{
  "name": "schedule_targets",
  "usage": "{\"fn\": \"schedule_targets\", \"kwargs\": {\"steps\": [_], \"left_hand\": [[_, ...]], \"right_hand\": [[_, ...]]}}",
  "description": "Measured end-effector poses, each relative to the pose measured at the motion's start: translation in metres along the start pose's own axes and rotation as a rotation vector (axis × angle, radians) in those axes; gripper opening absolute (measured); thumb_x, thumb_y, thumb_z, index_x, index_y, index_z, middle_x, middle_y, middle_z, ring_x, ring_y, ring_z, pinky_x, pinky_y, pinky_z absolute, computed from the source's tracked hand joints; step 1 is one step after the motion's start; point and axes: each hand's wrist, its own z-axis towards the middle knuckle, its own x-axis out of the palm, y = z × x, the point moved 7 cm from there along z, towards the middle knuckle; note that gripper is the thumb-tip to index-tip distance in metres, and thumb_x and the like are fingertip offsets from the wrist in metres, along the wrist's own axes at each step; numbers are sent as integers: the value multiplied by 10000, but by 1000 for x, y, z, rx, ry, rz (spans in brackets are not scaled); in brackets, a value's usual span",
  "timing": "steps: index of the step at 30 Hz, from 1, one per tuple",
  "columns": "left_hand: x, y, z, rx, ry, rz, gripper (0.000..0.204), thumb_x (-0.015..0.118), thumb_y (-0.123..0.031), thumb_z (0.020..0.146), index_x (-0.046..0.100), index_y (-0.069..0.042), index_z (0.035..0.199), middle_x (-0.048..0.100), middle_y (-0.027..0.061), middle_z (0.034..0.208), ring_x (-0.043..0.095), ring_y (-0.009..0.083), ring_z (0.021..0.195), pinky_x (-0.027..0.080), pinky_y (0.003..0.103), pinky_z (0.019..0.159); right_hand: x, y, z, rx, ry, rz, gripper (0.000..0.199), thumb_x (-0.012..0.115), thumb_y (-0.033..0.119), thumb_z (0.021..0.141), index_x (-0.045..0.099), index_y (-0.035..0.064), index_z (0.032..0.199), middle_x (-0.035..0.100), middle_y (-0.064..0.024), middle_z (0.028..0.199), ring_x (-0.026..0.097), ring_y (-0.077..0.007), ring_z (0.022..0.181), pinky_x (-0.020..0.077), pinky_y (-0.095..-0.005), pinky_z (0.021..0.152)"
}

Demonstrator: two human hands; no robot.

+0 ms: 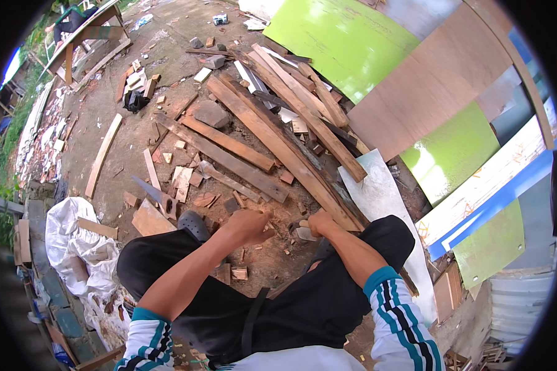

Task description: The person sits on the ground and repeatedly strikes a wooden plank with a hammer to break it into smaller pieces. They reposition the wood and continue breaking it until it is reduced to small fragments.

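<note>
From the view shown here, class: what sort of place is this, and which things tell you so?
Probably an outdoor scrap-wood yard or makeshift carpentry spot: long weathered wooden planks lie piled on bare dirt, bright green flat panels lean nearby, and a grey-bladed hand saw rests among offcuts.

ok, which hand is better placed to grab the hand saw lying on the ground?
Left, probably. The left hand is closer to the hand saw, which lies off to the person's left. The right hand is on the far side and grips a metal tool.

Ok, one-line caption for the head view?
Squatting person, left hand and right hand low over wood chips, before a pile of planks.
</note>
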Motion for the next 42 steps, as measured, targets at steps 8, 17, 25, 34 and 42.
{"fn": "schedule_targets", "kwargs": {"steps": [8, 17, 25, 34, 42], "left_hand": [[-4, -23, 5, 27, 107, 76, 541, 572, -469, 933, 572, -41, 1263, 688, 210, 860, 677, 395, 873, 531, 499, 745], [14, -17, 11, 44, 136, 61, 548, 583, -463, 923, 567, -35, 1264, 684, 201, 805, 679, 397, 829, 534, 497, 729], [26, -19, 11, 19, 180, 51, 545, 574, -455, 927, 561, -22, 1259, 689, 201, 857, 681, 397, 865, 535, 497, 757], [60, -31, 28, 85, 254, -20, 553, 583, -453, 920, 562, -30, 1275, 682, 189, 1033, 658, 364, 1008, 517, 476, 878], [61, -40, 46, 91, 273, -50, 545, 595, -441, 915, 560, -35, 1277, 686, 162, 1013, 660, 355, 1001, 516, 468, 872]], "right_hand": [[-3, 8, 12, -154, -120, 434, 383, 712, 298, 816, 690, 94, 1139, 702, -180, 1104, 648, -375, 1072, 509, -520, 875], [-2, 30, 14, -208, -48, 351, 471, 691, 371, 842, 638, 137, 1247, 665, -157, 1212, 619, -363, 1140, 497, -511, 920], [-15, -75, 57, 262, -226, 642, 505, 640, 322, 869, 587, 81, 1311, 630, -163, 1282, 591, -343, 1202, 490, -497, 966], [26, -166, 93, 699, -464, 787, 803, 731, 447, 819, 395, 55, 1434, 422, -150, 1453, 393, -332, 1356, 371, -503, 1079], [21, -182, 129, 666, -362, 759, 913, 792, 551, 741, 428, 60, 1419, 452, -143, 1444, 414, -328, 1344, 359, -504, 1083]]}}
